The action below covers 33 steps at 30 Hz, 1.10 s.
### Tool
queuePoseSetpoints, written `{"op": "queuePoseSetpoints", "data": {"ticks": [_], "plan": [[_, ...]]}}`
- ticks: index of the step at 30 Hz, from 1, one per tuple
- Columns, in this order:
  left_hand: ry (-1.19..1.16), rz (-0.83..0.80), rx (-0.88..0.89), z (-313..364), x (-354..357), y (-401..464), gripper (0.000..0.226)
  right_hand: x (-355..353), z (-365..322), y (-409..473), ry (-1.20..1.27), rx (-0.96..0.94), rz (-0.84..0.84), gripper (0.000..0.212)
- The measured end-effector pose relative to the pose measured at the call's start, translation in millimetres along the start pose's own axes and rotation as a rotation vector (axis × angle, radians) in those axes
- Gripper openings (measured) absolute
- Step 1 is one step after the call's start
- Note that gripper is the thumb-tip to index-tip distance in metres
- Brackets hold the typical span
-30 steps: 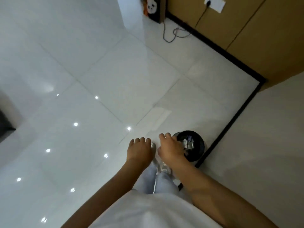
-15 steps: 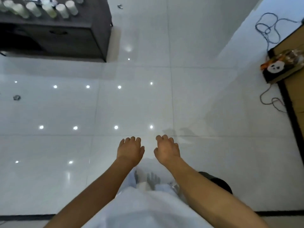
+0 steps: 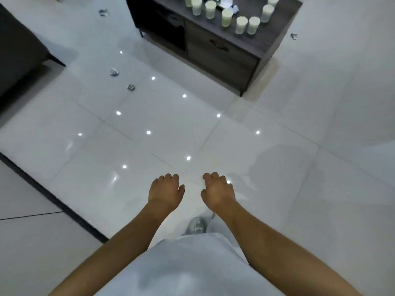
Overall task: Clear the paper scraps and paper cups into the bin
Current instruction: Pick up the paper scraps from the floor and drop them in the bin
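Hanging side by side over the glossy white floor (image 3: 277, 210), the left hand (image 3: 165, 192) and right hand (image 3: 218, 194) are empty, fingers loosely curled downward, holding nothing. A shoe (image 3: 196, 225) shows just below them. Well ahead, paper cups (image 3: 241, 25) stand clustered on a dark counter (image 3: 222, 52), with crumpled paper scraps (image 3: 226, 2) among them. More scraps lie on the floor at left (image 3: 114, 72), (image 3: 131, 87) and beside the counter at right (image 3: 294, 36).

Pale paper cups (image 3: 226, 17) upright on dark cabinet (image 3: 222, 52); crumpled scraps (image 3: 114, 72) on floor.
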<state>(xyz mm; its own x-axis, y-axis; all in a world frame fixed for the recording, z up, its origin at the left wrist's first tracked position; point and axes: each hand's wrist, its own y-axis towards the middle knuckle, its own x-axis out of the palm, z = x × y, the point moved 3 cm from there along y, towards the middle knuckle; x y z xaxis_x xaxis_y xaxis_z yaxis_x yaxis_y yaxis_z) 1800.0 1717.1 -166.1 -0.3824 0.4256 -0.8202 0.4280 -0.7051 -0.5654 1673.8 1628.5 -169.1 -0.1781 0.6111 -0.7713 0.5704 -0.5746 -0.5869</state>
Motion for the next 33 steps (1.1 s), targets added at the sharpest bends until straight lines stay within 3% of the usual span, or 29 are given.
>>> {"op": "queuePoseSetpoints", "data": {"ticks": [8,14,25,33], "plan": [[-0.185,0.030,-0.243,-92,-47,65,0.042,-55,-92,117,-0.160,-0.221,-0.054,0.041],[-0.286,0.052,-0.357,-139,-113,148,0.043,-119,-148,225,-0.205,-0.286,-0.088,0.043],[-0.387,0.128,-0.452,-235,-208,255,0.039,-203,-250,365,-0.291,-0.362,-0.123,0.041],[-0.390,0.145,-0.426,-350,-267,343,0.038,-231,-357,468,-0.306,-0.342,-0.144,0.042]]}}
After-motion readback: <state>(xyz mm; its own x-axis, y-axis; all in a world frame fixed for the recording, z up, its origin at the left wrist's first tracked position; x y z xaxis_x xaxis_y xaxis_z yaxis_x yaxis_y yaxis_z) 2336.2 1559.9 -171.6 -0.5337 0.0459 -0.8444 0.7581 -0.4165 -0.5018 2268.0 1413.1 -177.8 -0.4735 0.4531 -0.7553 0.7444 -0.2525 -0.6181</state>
